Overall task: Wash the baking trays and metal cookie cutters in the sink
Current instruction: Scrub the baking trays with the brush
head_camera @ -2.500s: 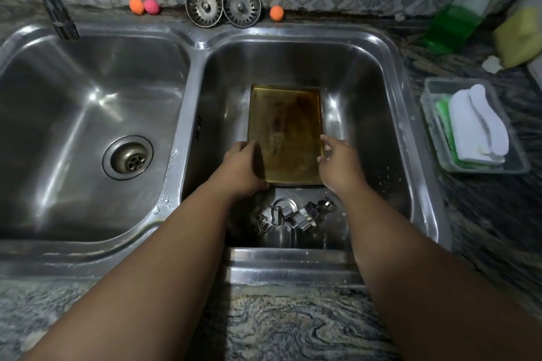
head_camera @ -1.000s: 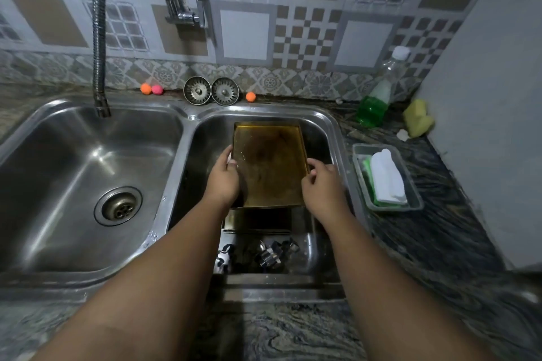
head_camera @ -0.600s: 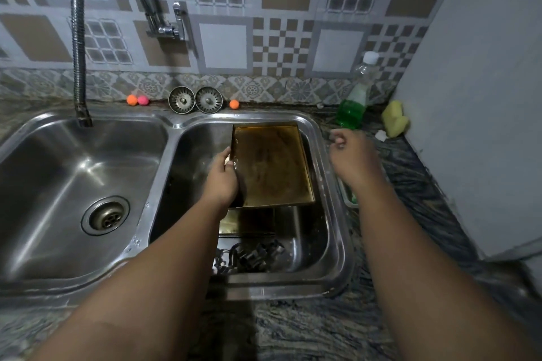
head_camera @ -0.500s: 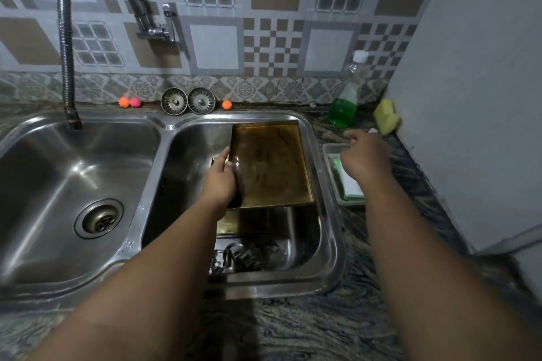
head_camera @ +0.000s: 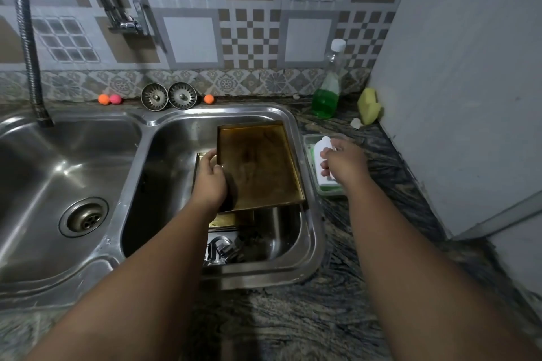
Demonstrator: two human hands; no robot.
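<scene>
A brown, stained baking tray (head_camera: 261, 164) is held tilted above the right basin of the steel double sink (head_camera: 308, 243). My left hand (head_camera: 211, 182) grips its left edge. Under it lies a second golden tray (head_camera: 231, 218), mostly hidden. Several metal cookie cutters (head_camera: 223, 249) sit on the basin floor near the front. My right hand (head_camera: 344, 164) is over the clear plastic tub (head_camera: 311, 141) on the counter, fingers curled on a white sponge (head_camera: 321, 146) that lies on a green scrub pad.
A green dish-soap bottle (head_camera: 327, 94) and a yellow sponge (head_camera: 368, 105) stand at the back right by a grey wall. Two sink strainers (head_camera: 168, 96) and small orange and pink balls (head_camera: 109, 99) line the back ledge. The flexible tap hose (head_camera: 28, 47) hangs over the left basin.
My right hand let go of the tray and moved right to the tub, closing on the white sponge. My left hand alone keeps the tray lifted. The camera tilted up.
</scene>
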